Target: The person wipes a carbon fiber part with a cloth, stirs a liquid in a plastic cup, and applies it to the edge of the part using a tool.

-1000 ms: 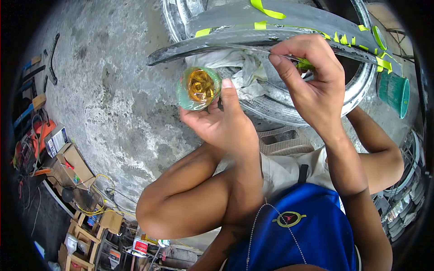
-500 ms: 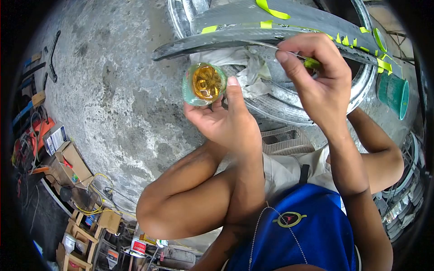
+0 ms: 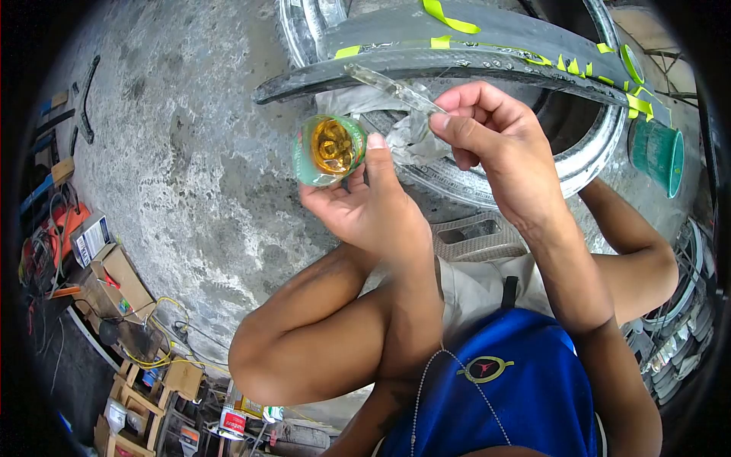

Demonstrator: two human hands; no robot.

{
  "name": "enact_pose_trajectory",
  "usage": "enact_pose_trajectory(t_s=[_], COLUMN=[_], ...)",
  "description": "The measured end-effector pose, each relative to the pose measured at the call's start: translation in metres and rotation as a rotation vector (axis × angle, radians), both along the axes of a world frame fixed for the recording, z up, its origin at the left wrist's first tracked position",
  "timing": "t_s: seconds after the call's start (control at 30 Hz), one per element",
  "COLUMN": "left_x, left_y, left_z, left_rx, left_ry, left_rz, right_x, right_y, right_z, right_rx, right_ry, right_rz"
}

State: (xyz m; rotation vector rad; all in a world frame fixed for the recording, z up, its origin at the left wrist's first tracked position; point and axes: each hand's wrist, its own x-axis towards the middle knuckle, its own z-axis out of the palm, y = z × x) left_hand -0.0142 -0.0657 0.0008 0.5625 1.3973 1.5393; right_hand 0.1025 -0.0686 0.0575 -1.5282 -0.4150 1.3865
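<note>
My left hand (image 3: 365, 198) is wrapped round a greenish clear cup (image 3: 308, 156) with amber liquid (image 3: 333, 146) in it. Between the thumb and fingers of my right hand (image 3: 487, 126) is a thin, flat translucent stick (image 3: 392, 87), its far end pointing up and left, above and right of the cup. Beyond the stick runs a long dark curved strip (image 3: 297, 82), with pieces of yellow-green tape (image 3: 440, 43) along the grey panel (image 3: 381, 29) beside it. A pale crumpled cloth (image 3: 415, 141) lies under the strip, behind my hands.
Tires (image 3: 586, 148) lie on the concrete floor (image 3: 205, 145) under the panel. A green bucket (image 3: 656, 158) is at the right, and a tape roll (image 3: 631, 64) hangs near the panel's end. Cardboard boxes (image 3: 126, 282), cables and a wooden rack (image 3: 126, 396) fill the lower left.
My right hand has moved down and left; the stick has turned so its flat side shows. My left hand and the cup have shifted slightly left and down.
</note>
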Motion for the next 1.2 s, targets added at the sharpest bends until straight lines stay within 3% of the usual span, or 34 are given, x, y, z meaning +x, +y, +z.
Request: enact_pose_trajectory(t_s=[0.9, 1.03, 1.13, 1.2], left_x=[0.003, 0.002, 0.004, 0.002], left_y=[0.0, 0.0, 0.0, 0.001], left_z=[-0.002, -0.004, -0.004, -0.004], left_rx=[-0.009, 0.019, -0.001, -0.01], left_ry=[0.013, -0.007, -0.009, -0.021], left_rz=[0.007, 0.003, 0.007, -0.01], right_x=[-0.002, 0.001, -0.003, -0.006], right_y=[-0.004, -0.008, -0.011, -0.011], right_z=[-0.007, -0.001, -0.01, -0.011], right_rx=[0.003, 0.026, 0.197, 0.222], right_ry=[0.023, -0.075, -0.449, -0.444], right_rz=[-0.053, -0.044, -0.025, -0.042])
